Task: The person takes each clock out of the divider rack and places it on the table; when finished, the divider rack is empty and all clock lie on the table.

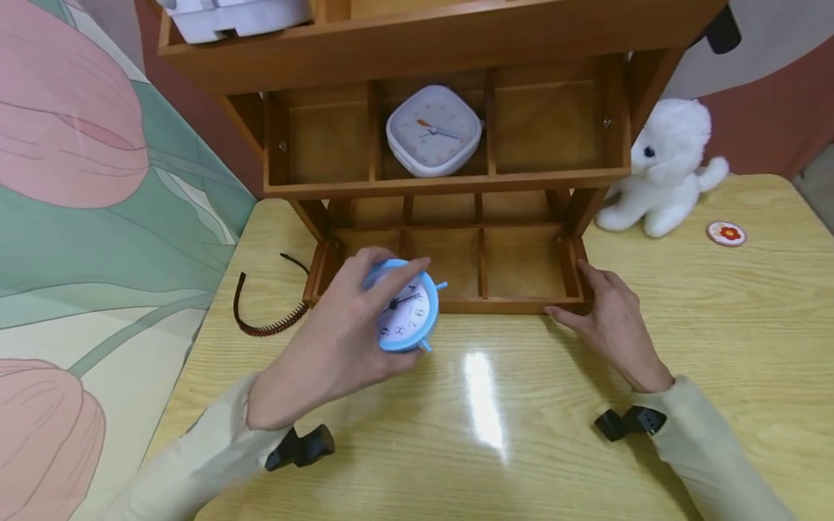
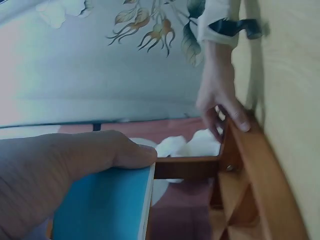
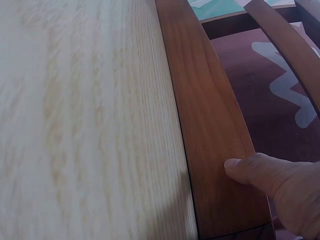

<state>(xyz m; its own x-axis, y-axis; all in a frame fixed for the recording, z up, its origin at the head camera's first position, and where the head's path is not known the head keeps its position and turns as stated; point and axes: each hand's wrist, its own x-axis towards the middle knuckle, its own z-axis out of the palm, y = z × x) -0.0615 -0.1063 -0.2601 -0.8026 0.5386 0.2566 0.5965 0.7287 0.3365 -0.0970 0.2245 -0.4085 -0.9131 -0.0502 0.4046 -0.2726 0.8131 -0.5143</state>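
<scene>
My left hand [image 1: 332, 336] grips a round light-blue alarm clock [image 1: 412, 318] with a white numbered face, holding it over the front left of the lowest tier. In the left wrist view my thumb lies along the clock's blue side [image 2: 107, 205]. At the lowest tier's front right corner, my right hand [image 1: 615, 325] holds the wooden tiered shelf [image 1: 508, 307]. Its thumb presses the front board [image 3: 215, 135] in the right wrist view, while the other fingers lie along the side. A white square-shaped clock [image 1: 433, 148] sits in the tier above, in the middle compartment.
A brown toothed headband [image 1: 260, 331] lies left of the shelf on the wooden table [image 1: 554, 449]. To the right are a white plush dog [image 1: 671, 166] and an oval badge with a red flower [image 1: 726, 233]. A white object [image 1: 241, 18] stands on the top tier.
</scene>
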